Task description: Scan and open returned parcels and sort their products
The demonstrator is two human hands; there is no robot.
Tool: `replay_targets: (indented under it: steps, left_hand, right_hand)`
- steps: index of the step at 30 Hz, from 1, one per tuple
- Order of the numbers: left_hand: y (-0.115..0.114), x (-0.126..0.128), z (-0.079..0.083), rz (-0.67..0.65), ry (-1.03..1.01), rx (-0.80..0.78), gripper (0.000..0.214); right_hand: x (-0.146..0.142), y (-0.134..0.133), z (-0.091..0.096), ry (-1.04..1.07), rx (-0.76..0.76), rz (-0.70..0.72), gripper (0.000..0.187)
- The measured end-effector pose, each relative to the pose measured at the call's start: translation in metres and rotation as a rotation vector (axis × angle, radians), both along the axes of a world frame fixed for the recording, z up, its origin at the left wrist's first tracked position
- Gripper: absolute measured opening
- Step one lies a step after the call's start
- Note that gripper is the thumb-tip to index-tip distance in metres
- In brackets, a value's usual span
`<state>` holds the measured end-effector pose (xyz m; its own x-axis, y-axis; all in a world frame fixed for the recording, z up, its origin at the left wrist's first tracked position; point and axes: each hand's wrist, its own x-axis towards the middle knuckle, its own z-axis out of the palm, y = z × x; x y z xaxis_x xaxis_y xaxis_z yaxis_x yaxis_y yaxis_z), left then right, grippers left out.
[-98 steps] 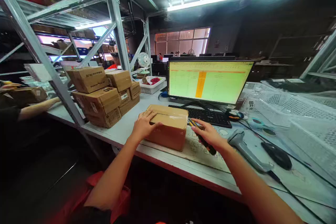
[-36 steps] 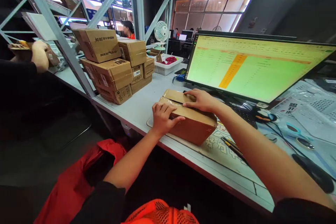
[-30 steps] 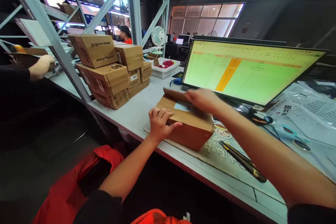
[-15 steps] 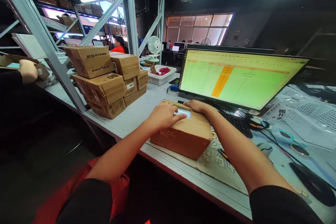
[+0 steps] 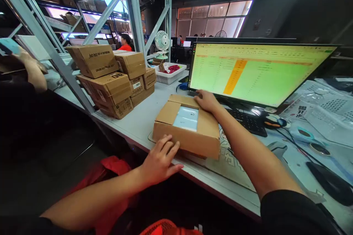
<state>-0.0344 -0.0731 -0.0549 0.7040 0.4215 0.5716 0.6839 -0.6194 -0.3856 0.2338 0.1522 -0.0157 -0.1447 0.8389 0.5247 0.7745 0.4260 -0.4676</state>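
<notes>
While its two short end flaps lie folded inward over the opening, the brown, box-shaped cardboard carton [image 5: 211, 126] sits upright on the cream printed mat [image 5: 217, 165] on the white table [image 5: 142, 117], in front of the large black-framed monitor [image 5: 248, 77]. Its long near flap [image 5: 190, 143] is bent outward and hangs down over the front wall. Between the end flaps show pale blue, flat-topped packages [image 5: 186, 119] with small dark print.

The carton's walls should be stiff enough to push or steady, but the loose flaps will likely bend at their creases and give a poor grip for lifting. Its weight cannot be read from here; if it is as full as it seems, both hands low on the opposite end walls would be the safer hold. The packages look smooth and perhaps a little slippery, and whether they are fragile cannot be told.

The left hand [image 5: 161, 159] is loosely spread, thumb well apart, its fingertips resting against the near flap without gripping anything. The right hand [image 5: 205, 99] reaches to the carton's far edge with fingers bent; the fingertips are partly hidden, so whether they pinch the cardboard or merely touch it is unclear.
</notes>
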Motion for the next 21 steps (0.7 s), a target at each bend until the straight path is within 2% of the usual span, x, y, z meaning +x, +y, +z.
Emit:
replay_targets:
  steps: [2, 4, 6, 8, 9, 11, 14, 18, 20, 21]
  left_hand:
    - [0.003, -0.001, 0.023, -0.002, 0.008, -0.104, 0.038]
    - [0.019, 0.007, 0.064, -0.003, 0.002, -0.255, 0.032]
    - [0.046, 0.021, 0.104, -0.056, 0.106, -0.442, 0.027]
    - [0.076, 0.035, 0.13, -0.063, 0.265, -0.608, 0.033]
    - [0.089, 0.041, 0.138, -0.008, 0.322, -0.648, 0.037]
    - [0.109, 0.047, 0.145, 0.079, 0.384, -0.633, 0.04]
    - [0.117, 0.035, 0.155, 0.051, 0.42, -0.501, 0.042]
    - [0.112, -0.022, 0.178, -0.026, 0.33, -0.363, 0.051]
    - [0.112, -0.057, 0.179, -0.035, 0.295, -0.323, 0.054]
    - [0.112, -0.073, 0.174, -0.032, 0.291, -0.31, 0.053]
  right_hand:
    - [0.002, -0.02, -0.002, 0.132, 0.192, -0.047, 0.052]
    - [0.0, -0.045, -0.006, 0.239, 0.322, 0.046, 0.048]
    - [-0.004, -0.07, -0.012, 0.202, 0.279, 0.282, 0.041]
    - [-0.006, -0.092, -0.016, 0.036, 0.154, 0.475, 0.04]
    - [-0.005, -0.101, -0.018, -0.033, 0.123, 0.512, 0.039]
    - [0.006, -0.115, -0.018, -0.076, 0.151, 0.494, 0.038]
    - [0.036, -0.133, -0.018, -0.028, 0.266, 0.377, 0.04]
    - [0.076, -0.152, -0.037, -0.049, 0.384, 0.239, 0.042]
    - [0.087, -0.155, -0.055, -0.06, 0.436, 0.197, 0.044]
    - [0.09, -0.155, -0.064, -0.059, 0.462, 0.164, 0.047]
